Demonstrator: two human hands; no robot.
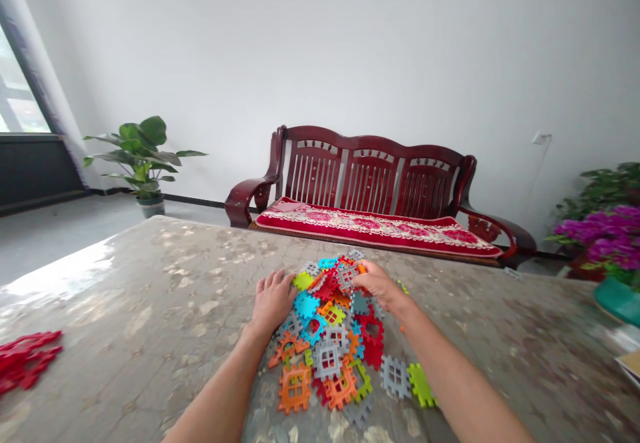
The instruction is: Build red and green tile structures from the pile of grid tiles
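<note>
Nearest the person: pile of plastic pieces (334, 337), mid-worktop (165, 309), between the arms. Flat squares, notched edges, many with window cutouts; orange, grey, blue, red, lime. Orange window piece (287, 389) lies flat at the pile's near edge; grey window piece (395, 376) and lime piece (421, 384) lie just right of it, probably slid off the loose heap. Red pieces (30, 359) sit well left of the pile, overlapping, apparently kept separate by colour.

Left hand (271, 301) rests palm down beside the pile's left side, fingers slightly spread and curled, seemingly gripping nothing; probably guards the heap from spreading. Right hand (377, 284) is at the pile's far right, fingers appearing to pinch the upper grey piece (346, 276) by its edge, likely because the notched rim gives easy grip. Orange shows at the fingertips too; can't tell whether that's held.

Worktop is mottled grey-brown, shiny left of the pile. Beyond the pile: dark glossy carved wooden bench (373, 169), red-and-cream patterned cover (380, 223), then plain white wall (400, 63).
</note>
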